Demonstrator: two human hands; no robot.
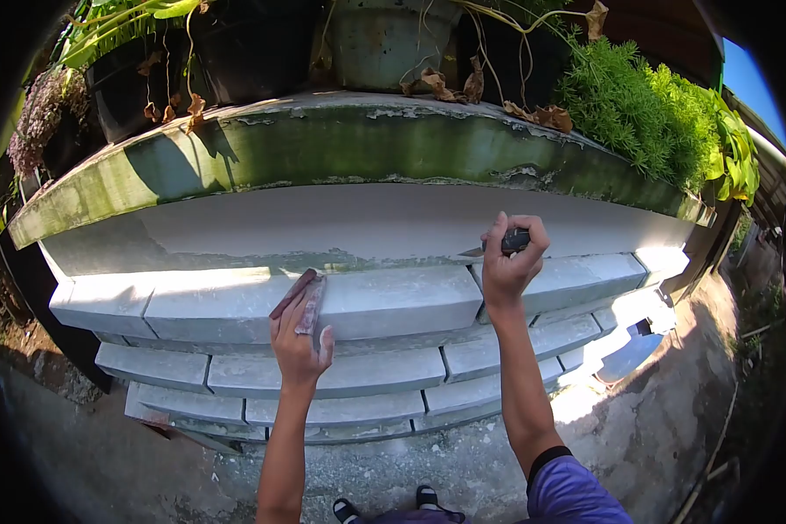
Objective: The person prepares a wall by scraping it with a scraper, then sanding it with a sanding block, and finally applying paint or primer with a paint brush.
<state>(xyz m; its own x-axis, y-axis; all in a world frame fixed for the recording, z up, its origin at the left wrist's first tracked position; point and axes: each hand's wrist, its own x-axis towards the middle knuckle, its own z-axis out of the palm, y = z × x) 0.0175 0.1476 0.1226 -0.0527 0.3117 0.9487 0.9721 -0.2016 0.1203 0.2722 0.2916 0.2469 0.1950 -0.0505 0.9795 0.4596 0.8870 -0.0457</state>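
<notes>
My left hand [300, 348] holds a worn, reddish-brown folded piece of sandpaper [310, 307] over the top edge of the uppermost pale block course [393, 301]. Farther right, my right hand [508, 275] is closed around the dark handle of a small scraper [517, 238]. Its short metal blade points left, close to the base of the wall; whether the tip touches is too small to tell. Behind both hands runs a white wall strip [323, 218], with a rough grey-green band along its bottom edge.
Above the wall juts a mossy green concrete ledge [349, 140] bearing several pots [393, 44] and a leafy green plant [646, 113]. Stepped block courses [323, 371] descend toward my feet. A blue object [629, 356] lies at the right on the concrete ground [672, 419].
</notes>
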